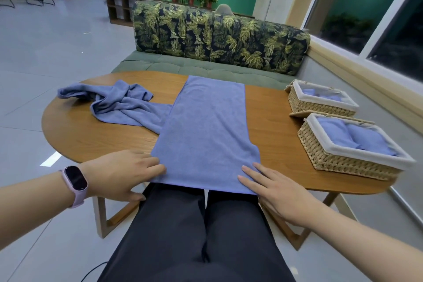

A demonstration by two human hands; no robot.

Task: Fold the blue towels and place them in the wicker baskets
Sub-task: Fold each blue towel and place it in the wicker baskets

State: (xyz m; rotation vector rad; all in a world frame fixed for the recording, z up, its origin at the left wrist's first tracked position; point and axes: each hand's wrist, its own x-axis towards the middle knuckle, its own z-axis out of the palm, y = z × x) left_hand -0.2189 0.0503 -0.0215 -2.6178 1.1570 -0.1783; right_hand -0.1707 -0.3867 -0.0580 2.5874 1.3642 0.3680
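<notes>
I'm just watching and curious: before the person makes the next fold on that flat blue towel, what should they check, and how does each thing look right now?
1. Flat towel lies smooth on the table: ok.
2. Left hand at its near left corner: ok, fingers touching the edge.
3. Right hand at the near right corner: ok, fingers flat on it.
4. Near edge fully on the table: not ok, it hangs over the person's lap.
5. Crumpled towel clear of the flat one: not ok, its end runs under the left edge.
6. Room in the near basket: cannot tell, folded towels already fill much of it.
</notes>
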